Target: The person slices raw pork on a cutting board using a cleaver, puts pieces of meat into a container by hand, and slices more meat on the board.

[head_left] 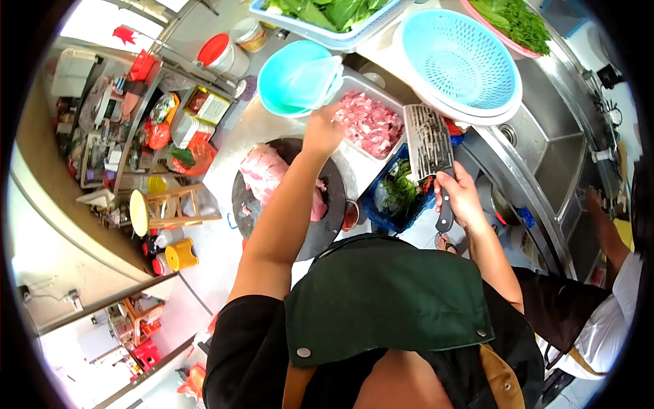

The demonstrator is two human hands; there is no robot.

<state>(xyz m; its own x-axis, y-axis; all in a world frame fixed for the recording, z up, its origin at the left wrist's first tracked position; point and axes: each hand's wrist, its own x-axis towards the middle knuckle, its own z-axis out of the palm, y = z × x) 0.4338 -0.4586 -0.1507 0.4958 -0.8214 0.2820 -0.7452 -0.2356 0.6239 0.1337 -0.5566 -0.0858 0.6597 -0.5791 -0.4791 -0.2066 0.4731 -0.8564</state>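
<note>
A broad cleaver point(429, 143) is held by its black handle in my right hand point(460, 193), its blade pointing away from me over the edge of the metal tray. My left hand point(323, 129) reaches to the near left corner of that tray point(402, 109), beside the cut pink meat point(370, 123) inside it. The fingertips of this hand are too small to make out. Below my left forearm, a large piece of raw meat point(262, 172) lies on the round dark chopping board point(327, 228), partly hidden by the arm.
Turquoise basins point(283, 82) stand behind my left hand. A blue colander point(460, 61), a basket of leafy greens point(327, 12) and a steel sink point(545, 163) lie beyond. A blue-lined bin point(398, 194) is between my arms. Another person's arm point(606, 228) shows at right.
</note>
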